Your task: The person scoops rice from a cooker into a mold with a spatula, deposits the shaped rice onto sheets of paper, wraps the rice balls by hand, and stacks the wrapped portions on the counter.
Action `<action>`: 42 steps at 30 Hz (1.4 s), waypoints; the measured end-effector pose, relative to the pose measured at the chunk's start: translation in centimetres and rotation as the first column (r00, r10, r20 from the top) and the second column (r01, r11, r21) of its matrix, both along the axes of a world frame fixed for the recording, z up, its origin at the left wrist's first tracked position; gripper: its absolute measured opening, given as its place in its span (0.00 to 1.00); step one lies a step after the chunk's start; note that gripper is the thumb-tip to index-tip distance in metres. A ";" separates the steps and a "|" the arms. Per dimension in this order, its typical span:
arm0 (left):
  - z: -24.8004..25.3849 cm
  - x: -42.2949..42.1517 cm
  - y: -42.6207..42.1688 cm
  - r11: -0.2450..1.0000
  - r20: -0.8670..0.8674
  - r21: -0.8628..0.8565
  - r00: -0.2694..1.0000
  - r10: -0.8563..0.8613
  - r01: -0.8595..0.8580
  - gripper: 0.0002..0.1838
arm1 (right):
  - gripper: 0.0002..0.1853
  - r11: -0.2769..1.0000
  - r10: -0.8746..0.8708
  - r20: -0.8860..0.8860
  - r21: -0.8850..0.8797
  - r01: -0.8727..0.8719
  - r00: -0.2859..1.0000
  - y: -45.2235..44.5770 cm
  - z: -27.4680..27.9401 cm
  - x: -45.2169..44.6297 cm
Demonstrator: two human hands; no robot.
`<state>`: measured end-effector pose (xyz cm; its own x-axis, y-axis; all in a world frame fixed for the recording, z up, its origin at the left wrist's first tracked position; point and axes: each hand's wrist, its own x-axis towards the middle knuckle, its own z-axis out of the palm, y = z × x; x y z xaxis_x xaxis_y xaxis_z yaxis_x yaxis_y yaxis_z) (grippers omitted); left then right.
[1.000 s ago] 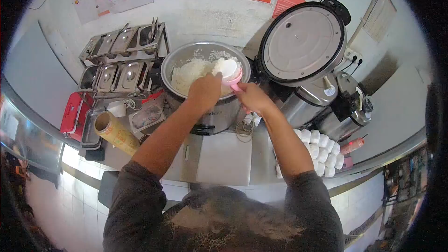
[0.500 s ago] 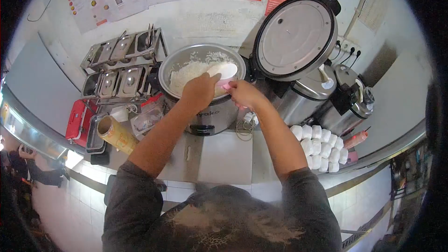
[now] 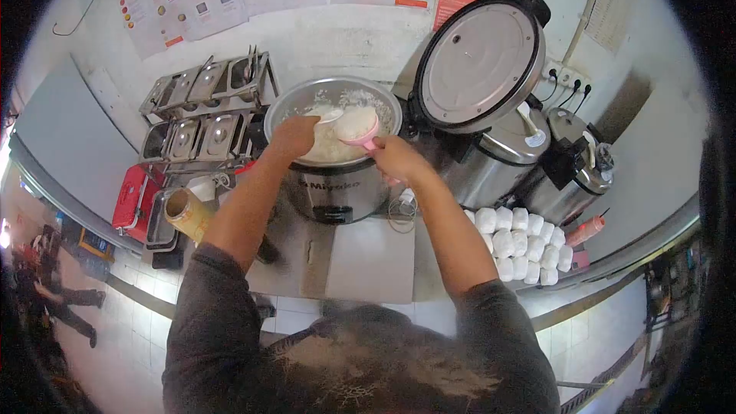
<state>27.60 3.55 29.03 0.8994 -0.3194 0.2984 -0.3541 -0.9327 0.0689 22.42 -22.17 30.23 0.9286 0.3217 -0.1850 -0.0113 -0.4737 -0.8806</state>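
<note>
My right hand (image 3: 397, 158) grips the handle of a pink measuring scoop (image 3: 359, 139), which is heaped with white rice. The scoop is over the open rice cooker (image 3: 337, 193), toward its near right side. My left hand (image 3: 294, 138) is closed around a white rice paddle (image 3: 331, 115), its blade just left of the scoop. Loose cooked rice (image 3: 326, 148) lies in the cooker's pot, with grains stuck to the far wall. The cooker's hinged lid (image 3: 481, 65) stands raised at the back right.
Steel containers with lids (image 3: 184, 138) stand in a rack at left, near a red case (image 3: 136, 198) and a cardboard-cored roll (image 3: 186, 213). Two more steel cookers (image 3: 502, 161) are at right. Several white wrapped bundles (image 3: 521, 245) sit piled in front of them. A white board (image 3: 372, 261) lies nearest me.
My left hand and the paddle have moved left, away from the scoop. The scoop's heaped rice now shows, where the paddle covered it before.
</note>
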 end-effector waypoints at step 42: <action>2.8 -2.5 -4.1 0.951 0.011 -0.079 0.954 -0.300 0.300 0.23 | 0.14 0.991 -0.040 -0.040 0.125 0.045 0.998 0.0 -0.1 -0.5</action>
<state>25.08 -0.50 31.83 0.7658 -0.5501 0.3331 -0.6169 -0.7747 0.1387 21.92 -22.17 30.10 0.9350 0.3051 -0.1806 -0.0635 -0.3571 -0.9319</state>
